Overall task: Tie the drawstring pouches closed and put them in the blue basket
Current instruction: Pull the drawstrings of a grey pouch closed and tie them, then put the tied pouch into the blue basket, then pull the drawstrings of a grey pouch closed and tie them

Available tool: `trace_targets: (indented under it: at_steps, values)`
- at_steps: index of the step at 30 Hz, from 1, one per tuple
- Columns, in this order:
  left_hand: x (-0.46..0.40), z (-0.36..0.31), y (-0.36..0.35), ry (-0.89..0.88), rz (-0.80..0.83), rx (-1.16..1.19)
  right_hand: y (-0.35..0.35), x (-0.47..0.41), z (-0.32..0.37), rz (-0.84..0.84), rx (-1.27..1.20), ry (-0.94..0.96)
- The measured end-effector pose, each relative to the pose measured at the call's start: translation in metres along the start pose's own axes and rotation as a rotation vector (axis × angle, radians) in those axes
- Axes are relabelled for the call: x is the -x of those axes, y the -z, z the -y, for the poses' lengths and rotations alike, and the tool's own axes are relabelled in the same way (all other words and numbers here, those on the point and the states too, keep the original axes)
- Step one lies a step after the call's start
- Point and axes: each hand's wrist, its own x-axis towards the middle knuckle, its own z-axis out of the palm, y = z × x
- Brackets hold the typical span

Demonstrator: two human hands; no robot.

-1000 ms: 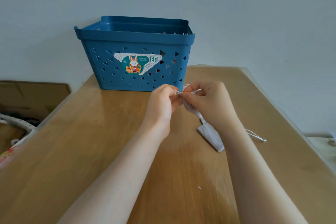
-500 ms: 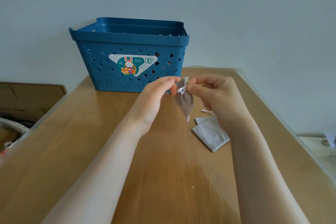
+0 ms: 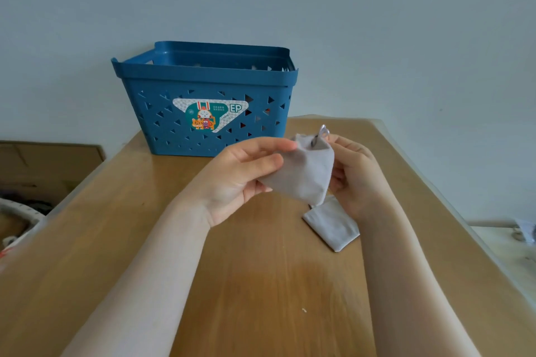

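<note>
A small grey drawstring pouch (image 3: 307, 172) hangs in the air between both hands, above the wooden table (image 3: 261, 284). My left hand (image 3: 240, 174) pinches its upper left corner, thumb and fingers on the cloth. My right hand (image 3: 356, 174) holds the gathered top on the right, where a white cord loop (image 3: 324, 131) sticks up. A second grey pouch (image 3: 333, 226) lies flat on the table just below the held one, partly hidden by my right wrist. The blue basket (image 3: 203, 81) stands at the table's far edge, behind and left of the hands.
A pale wall rises right behind the basket. A brown cardboard box (image 3: 49, 165) sits left of the table, lower down. A white surface with small objects (image 3: 522, 235) lies off the right edge.
The pouch has turned from hanging narrow to broadside. My left hand now pinches its corner. The view has shifted, so the basket appears higher.
</note>
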Motion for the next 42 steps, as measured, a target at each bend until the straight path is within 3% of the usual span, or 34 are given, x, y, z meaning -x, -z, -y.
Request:
trace_targets:
  at_steps: [5, 12, 22, 25, 27, 31, 34, 39, 42]
  values:
    - [-0.004, 0.004, -0.006, 0.042, -0.014, 0.218, -0.001, -0.006, -0.007, -0.021, -0.011, -0.008]
    - [-0.018, -0.007, -0.011, -0.076, -0.418, 0.1, -0.004, -0.012, -0.005, -0.182, 0.425, -0.009]
    - [-0.097, -0.089, 0.028, -0.271, -0.448, 0.122, -0.035, -0.073, 0.052, -0.157, 0.3, 0.03]
    - [-0.123, -0.106, 0.044, -0.201, -0.472, 0.17, -0.038, -0.084, 0.061, -0.139, 0.258, 0.017]
    - [-0.135, -0.104, 0.053, -0.067, -0.497, 0.048, -0.038, -0.089, 0.06, -0.139, 0.263, 0.011]
    - [-0.14, -0.088, 0.062, 0.181, -0.531, -0.576, -0.033, -0.09, 0.047, -0.182, 0.288, 0.014]
    - [-0.132, -0.075, 0.062, 0.062, -0.497, -0.754, -0.029, -0.087, 0.037, -0.192, 0.313, -0.018]
    - [-0.109, -0.054, 0.051, -0.113, -0.422, -0.815, -0.023, -0.074, 0.028, -0.169, 0.339, -0.065]
    - [-0.092, -0.044, 0.036, -0.119, -0.358, -0.826, -0.014, -0.062, 0.027, -0.162, 0.438, -0.044]
